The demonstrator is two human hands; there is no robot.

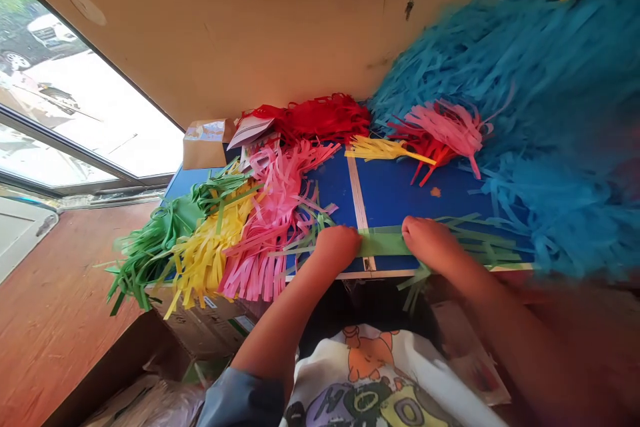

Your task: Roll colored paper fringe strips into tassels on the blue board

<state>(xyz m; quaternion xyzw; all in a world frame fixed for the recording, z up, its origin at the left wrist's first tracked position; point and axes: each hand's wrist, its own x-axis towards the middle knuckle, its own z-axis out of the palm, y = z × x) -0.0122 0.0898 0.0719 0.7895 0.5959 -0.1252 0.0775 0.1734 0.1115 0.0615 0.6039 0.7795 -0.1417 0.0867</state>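
Note:
A light green fringed paper strip (383, 243) stretches across the front of the blue table. My left hand (339, 247) is closed on its uncut middle band at the left, and my right hand (427, 240) grips it at the right. Cut fringes spread out beyond both fists, some drooping over the table's front edge. Beside my left hand lies pink fringed paper (275, 207), with yellow fringe (215, 243) and green fringe (175, 227) further left. Behind my hands rest a yellow tassel (390, 149) and a pink tassel (450, 125) with twisted stems.
Blue fringed paper (540, 80) is heaped along the right side. Red fringe (325, 117) lies against the wall, near a brown paper box (204, 145). A window (75, 93) is at the left. Below the table stands a cardboard box (205, 327). The blue tabletop (327, 180) has a metal seam.

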